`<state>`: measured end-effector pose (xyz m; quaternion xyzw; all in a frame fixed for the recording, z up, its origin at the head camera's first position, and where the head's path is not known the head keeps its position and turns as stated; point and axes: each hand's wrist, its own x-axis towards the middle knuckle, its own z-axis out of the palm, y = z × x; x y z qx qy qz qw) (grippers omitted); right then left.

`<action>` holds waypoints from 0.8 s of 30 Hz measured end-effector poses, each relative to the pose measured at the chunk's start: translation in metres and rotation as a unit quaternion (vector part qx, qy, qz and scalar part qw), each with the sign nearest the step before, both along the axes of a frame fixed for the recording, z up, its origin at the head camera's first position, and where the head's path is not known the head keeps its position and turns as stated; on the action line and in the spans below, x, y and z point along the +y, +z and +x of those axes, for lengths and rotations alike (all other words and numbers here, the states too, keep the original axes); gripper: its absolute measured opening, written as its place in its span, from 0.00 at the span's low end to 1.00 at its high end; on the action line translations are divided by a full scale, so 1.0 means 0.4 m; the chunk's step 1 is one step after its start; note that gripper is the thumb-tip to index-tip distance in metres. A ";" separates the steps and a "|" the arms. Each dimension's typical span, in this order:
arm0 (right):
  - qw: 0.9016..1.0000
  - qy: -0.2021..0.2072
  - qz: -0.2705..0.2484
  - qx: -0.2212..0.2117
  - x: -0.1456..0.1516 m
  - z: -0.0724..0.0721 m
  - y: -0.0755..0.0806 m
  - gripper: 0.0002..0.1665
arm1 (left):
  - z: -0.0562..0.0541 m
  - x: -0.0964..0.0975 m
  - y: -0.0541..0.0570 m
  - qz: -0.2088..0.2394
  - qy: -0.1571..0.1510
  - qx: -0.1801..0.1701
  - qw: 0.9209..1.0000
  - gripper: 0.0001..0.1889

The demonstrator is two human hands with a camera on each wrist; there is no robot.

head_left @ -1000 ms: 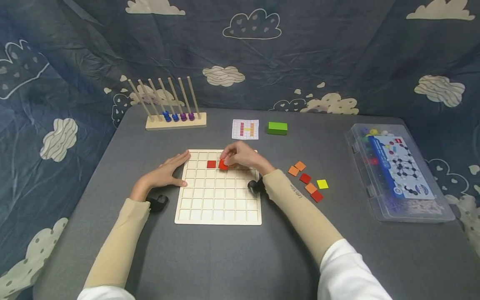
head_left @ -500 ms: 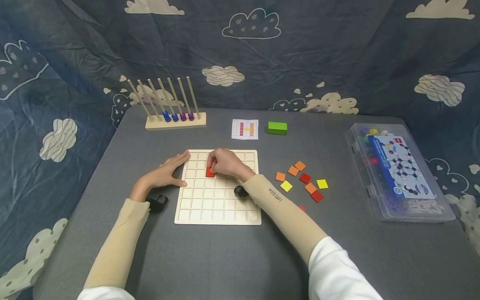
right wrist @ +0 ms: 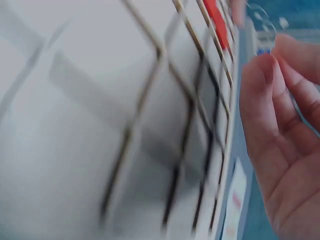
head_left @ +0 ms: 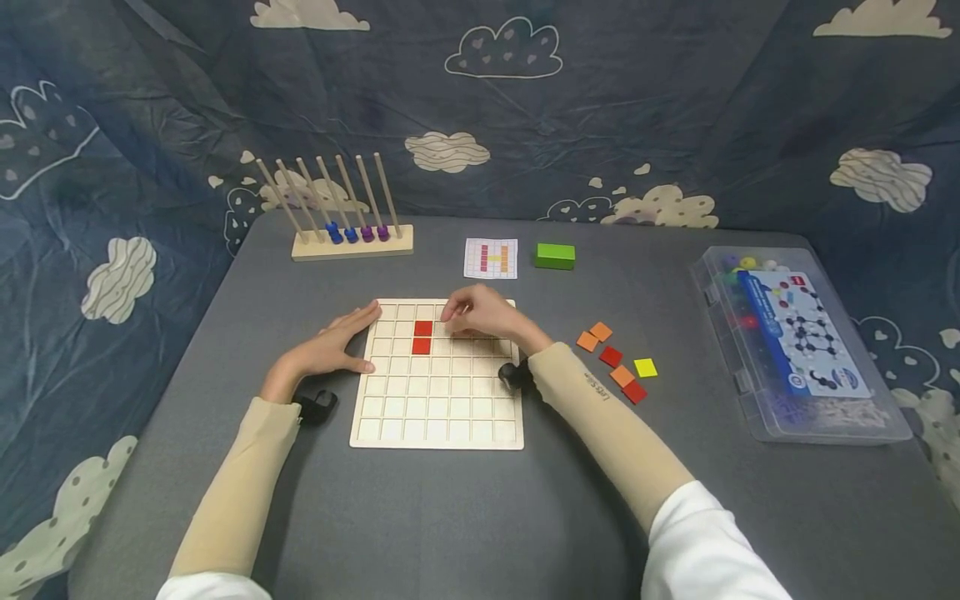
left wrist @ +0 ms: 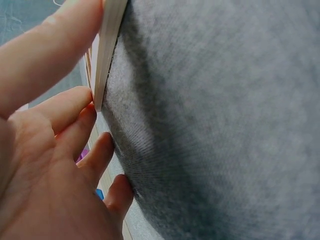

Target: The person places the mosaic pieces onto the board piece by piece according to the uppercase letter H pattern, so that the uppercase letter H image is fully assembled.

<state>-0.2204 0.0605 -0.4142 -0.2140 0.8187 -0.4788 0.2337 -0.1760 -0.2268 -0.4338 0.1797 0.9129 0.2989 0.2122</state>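
Observation:
A pale wooden grid board (head_left: 427, 429) lies on the table, with an upper red square tile (head_left: 423, 328) and a lower red square tile (head_left: 422, 346) in adjoining cells of one column. My left hand (head_left: 326, 346) rests at the board's left edge, thumb and fingertips touching it; in the left wrist view its fingers (left wrist: 75, 112) reach along the board's side. Over the upper part of the board hovers my right hand (head_left: 483, 312), fingers loosely bent, right of the red tiles. Nothing shows between its thumb (right wrist: 260, 100) and fingers in the right wrist view.
Loose tiles lie right of the board, including an orange tile (head_left: 622, 377) and a yellow tile (head_left: 645, 367). Behind are a pattern card (head_left: 491, 258), a green block (head_left: 554, 257) and a peg abacus (head_left: 352, 243). A clear plastic case (head_left: 810, 350) stands at right.
My right hand set a second red tile in the cell below the first and let go. It then moved right and away from the tiles. My left hand stayed put.

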 end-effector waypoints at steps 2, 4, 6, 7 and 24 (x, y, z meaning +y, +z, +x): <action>1.000 -0.005 -0.020 -0.022 0.051 -0.007 0.005 0.07 | 0.000 -0.001 0.000 0.000 -0.002 0.002 1.000 0.52; 0.998 -0.015 -0.035 -0.043 0.106 -0.012 0.009 0.09 | -0.001 -0.002 0.000 0.001 -0.005 0.003 1.000 0.52; 0.998 -0.028 -0.033 -0.051 0.164 -0.015 0.013 0.11 | 0.000 -0.003 0.000 0.002 -0.007 0.003 1.000 0.52; 0.997 -0.036 -0.030 -0.053 0.193 -0.015 0.015 0.12 | 0.000 -0.003 0.000 0.002 -0.008 0.003 1.000 0.52; 0.979 -0.190 0.006 -0.073 0.538 0.068 0.027 0.24 | 0.001 -0.001 0.000 0.004 -0.006 0.000 1.000 0.51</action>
